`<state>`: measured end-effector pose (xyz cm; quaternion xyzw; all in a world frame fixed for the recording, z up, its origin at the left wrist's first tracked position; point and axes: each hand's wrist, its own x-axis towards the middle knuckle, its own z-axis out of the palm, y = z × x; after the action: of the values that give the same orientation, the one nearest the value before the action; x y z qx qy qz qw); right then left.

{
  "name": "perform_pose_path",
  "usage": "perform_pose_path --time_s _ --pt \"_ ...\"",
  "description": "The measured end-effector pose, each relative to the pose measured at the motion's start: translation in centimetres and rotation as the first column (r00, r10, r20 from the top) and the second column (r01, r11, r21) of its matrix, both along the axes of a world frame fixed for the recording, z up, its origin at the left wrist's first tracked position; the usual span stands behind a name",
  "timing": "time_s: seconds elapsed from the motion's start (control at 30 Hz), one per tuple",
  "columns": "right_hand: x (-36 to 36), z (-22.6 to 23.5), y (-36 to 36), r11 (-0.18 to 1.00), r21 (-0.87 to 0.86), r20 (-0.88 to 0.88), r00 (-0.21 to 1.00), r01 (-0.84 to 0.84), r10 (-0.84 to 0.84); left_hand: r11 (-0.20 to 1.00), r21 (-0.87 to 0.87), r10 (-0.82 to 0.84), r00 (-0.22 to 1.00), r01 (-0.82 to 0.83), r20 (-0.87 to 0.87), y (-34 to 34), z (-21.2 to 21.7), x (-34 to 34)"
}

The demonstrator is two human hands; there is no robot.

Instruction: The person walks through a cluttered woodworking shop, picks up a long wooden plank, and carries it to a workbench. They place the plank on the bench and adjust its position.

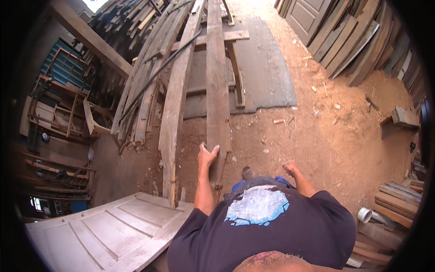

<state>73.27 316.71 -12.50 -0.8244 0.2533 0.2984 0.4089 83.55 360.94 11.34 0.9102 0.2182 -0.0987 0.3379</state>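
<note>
A long weathered wooden plank [216,86] runs away from me, its near end close to my body. My left hand [208,155] is at that end, with the thumb over the upper face and the fingers by the left edge, closed on it. Another long plank [174,99] lies beside it on the left, apart from my hand. Off to the right, near my hip, my right hand [291,168] hangs with its fingers curled. Whether anything is in it I cannot make out.
Left of the planks lies a stack of boards [147,90]. A pale panelled door [122,226] lies at the lower left. Boards [362,41] lean at the far right; a wooden block [403,119] and a white pipe [364,215] are nearer. Sawdust and wood scraps litter the ground.
</note>
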Motion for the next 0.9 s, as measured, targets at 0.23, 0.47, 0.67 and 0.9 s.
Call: perform_pose_path --time_s 0.23,0.47,0.67,0.9 --pt "14.6 11.8 10.8 0.901 0.404 0.030 0.982 0.157 -0.185 0.885 -0.466 0.005 1.000 0.005 0.021 2.7 -6.1 0.5" --pt "28.9 15.0 18.7 0.732 0.677 0.020 0.992 0.079 -0.126 0.936 -0.343 0.071 0.997 -0.079 -0.035 0.9 -1.7 0.0" --pt "37.3 16.0 24.9 0.645 0.739 -0.076 0.976 0.194 -0.207 0.955 -0.280 0.063 0.990 -0.095 -0.124 1.3 -1.6 0.2" --pt "40.9 15.9 27.0 0.390 0.908 -0.025 0.949 0.154 -0.316 0.967 -0.184 0.148 0.978 -0.174 -0.148 -1.8 3.6 0.1"
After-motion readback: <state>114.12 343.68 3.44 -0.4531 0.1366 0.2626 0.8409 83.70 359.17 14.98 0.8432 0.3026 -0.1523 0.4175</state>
